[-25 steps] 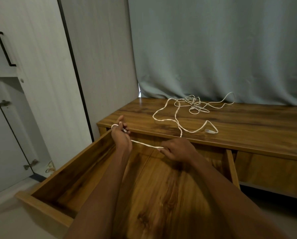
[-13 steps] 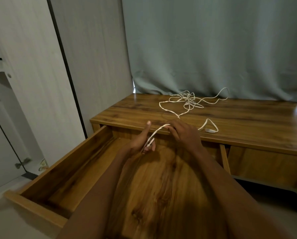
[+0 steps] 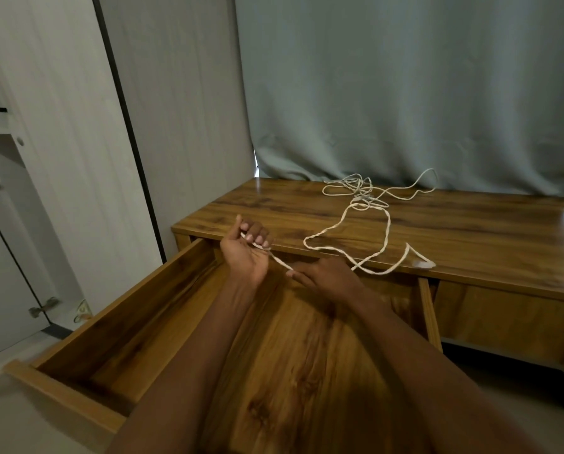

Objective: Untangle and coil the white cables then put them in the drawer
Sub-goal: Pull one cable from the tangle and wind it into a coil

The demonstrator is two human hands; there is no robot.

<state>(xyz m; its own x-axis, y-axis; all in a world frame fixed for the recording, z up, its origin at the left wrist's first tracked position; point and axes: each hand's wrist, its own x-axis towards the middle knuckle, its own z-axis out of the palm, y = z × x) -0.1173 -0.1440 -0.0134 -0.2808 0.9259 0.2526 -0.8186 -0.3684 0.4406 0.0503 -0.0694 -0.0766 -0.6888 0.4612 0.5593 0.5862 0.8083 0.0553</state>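
A white cable (image 3: pixel 343 221) lies tangled on the wooden cabinet top (image 3: pixel 470 231), with its knot near the curtain and a white plug end (image 3: pixel 423 264) at the front edge. One strand runs off the edge to my hands above the open wooden drawer (image 3: pixel 117 326). My left hand (image 3: pixel 246 250) is palm up, fingers curled round a few turns of the cable. My right hand (image 3: pixel 323 278) pinches the strand a short way to the right, and the cable is taut between the two hands.
A grey-green curtain (image 3: pixel 405 93) hangs behind the cabinet. White wardrobe doors (image 3: pixel 61 142) stand at the left, one open with hinges showing. A closed drawer front (image 3: pixel 510 319) sits to the right of the open drawer.
My left hand has turned palm up and moved left with cable wound on its fingers. My right hand has slid down the strand. More cable has been drawn off the tangle toward the front edge.
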